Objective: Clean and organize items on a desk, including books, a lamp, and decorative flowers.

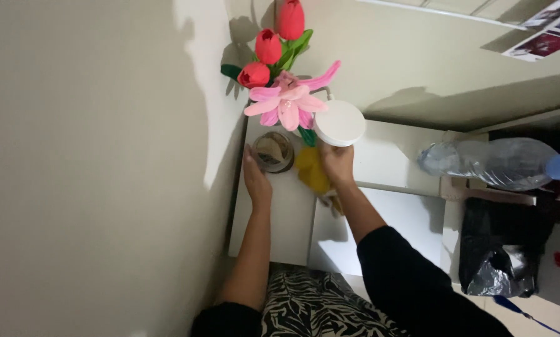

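While my left hand (pixel 257 181) cupped the vase (pixel 273 151) of fake flowers (pixel 286 103) to steady it, fingers loosely curved against its side, my right hand (pixel 337 163) pressed a yellow cloth (pixel 312 170) onto the white bench (pixel 292 218). That grip was closed on the cloth, right beside the round white lamp (pixel 340 123).

A plain beige wall (pixel 86 156) fills the left half of the view, dim except for a brighter patch of light near its top right. A second pale wall (pixel 430 68) runs across the upper right, crossed by soft shadows. Glossy photo prints (pixel 545 31) hang in the far top right corner. Between the walls stands a white flat-topped cabinet (pixel 392 218) with smooth panel fronts. To its right, a dark shelf area holds a crumpled black plastic bag (pixel 501 249). A strip of pale floor (pixel 530 312) shows at bottom right.
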